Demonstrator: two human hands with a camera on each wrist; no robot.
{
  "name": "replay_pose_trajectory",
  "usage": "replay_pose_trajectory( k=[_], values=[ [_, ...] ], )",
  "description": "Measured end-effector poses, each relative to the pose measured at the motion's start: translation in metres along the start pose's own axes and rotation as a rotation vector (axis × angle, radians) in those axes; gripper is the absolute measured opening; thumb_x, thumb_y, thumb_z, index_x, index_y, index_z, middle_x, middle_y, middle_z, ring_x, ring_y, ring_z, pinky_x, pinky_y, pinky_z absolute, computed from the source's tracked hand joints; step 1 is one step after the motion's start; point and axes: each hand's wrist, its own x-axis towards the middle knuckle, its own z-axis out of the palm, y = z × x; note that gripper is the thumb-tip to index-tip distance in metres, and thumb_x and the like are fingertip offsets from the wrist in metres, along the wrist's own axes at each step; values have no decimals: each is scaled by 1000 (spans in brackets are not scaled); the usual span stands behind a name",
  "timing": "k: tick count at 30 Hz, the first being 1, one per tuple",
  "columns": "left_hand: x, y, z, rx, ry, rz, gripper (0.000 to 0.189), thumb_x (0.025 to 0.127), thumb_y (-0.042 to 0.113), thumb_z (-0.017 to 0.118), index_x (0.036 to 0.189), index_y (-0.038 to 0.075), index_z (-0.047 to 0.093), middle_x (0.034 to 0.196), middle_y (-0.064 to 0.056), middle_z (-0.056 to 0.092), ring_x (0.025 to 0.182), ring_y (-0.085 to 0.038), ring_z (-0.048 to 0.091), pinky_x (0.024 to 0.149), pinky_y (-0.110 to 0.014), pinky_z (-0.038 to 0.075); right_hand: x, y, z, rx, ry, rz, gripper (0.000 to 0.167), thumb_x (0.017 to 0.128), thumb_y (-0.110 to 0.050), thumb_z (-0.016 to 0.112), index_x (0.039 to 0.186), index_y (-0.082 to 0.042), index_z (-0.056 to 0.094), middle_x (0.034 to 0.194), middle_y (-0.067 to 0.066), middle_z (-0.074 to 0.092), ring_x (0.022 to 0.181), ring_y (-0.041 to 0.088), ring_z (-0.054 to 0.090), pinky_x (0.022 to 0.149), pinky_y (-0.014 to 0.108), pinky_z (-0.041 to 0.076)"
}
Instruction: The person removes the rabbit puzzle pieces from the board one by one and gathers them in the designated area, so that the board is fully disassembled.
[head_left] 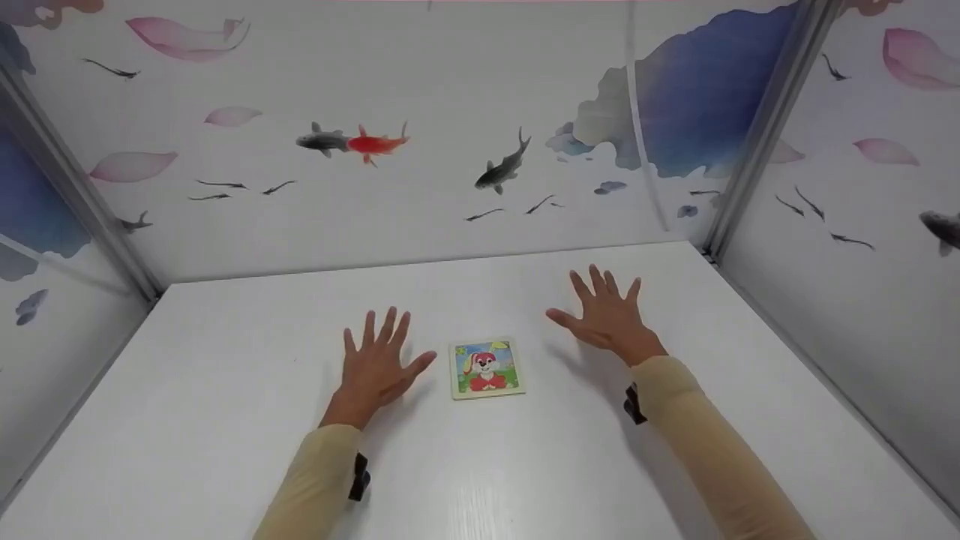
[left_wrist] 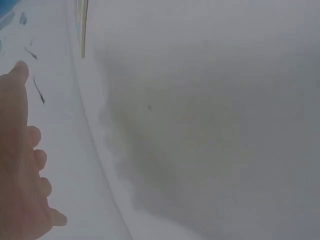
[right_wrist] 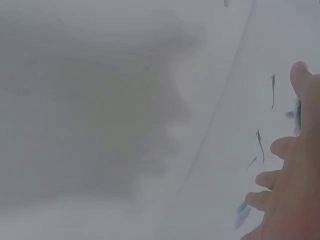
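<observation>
Painted fish [head_left: 377, 145] and pink petals [head_left: 133, 166] decorate the white wall panel [head_left: 435, 217] beyond a flat, square, pale-edged board [head_left: 487, 369] picturing a cartoon rabbit [head_left: 484, 364] — it lies on a smooth white desk [head_left: 225, 405]. Just left of the board hovers the left hand [head_left: 375, 371], fingers spread wide — farther off rightward, the right hand [head_left: 606, 315], likewise splayed.

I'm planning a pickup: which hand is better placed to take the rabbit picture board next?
Probably the left hand: it lies closer to the rabbit picture board, its thumb near the board's left edge. The right hand sits farther off, beyond the upper right corner. Both are empty.
</observation>
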Motion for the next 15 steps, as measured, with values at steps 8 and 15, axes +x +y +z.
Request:
replay_pose_trajectory(
  k=[8, 15],
  values=[
    [-8, 31, 0, 22, -65, 49, 82, 97, 66, 44, 160, 17, 27, 168, -12, 22, 154, -43, 20, 119, -68, 20, 10, -19, 5, 73, -46, -14, 92, 95, -74, 39, 161, -13, 18, 168, 23, 10, 154, 48, 11, 115, 76, -5],
    [-17, 50, 9, 43, -118, 97, 79, 96, 65, 46, 158, 18, 32, 168, -10, 22, 155, -41, 18, 120, -67, 20, 23, -42, 4, 140, -63, -35, 86, 95, -72, 40, 159, -16, 27, 166, 20, 21, 152, 45, 21, 119, 72, 10]
  ],
)
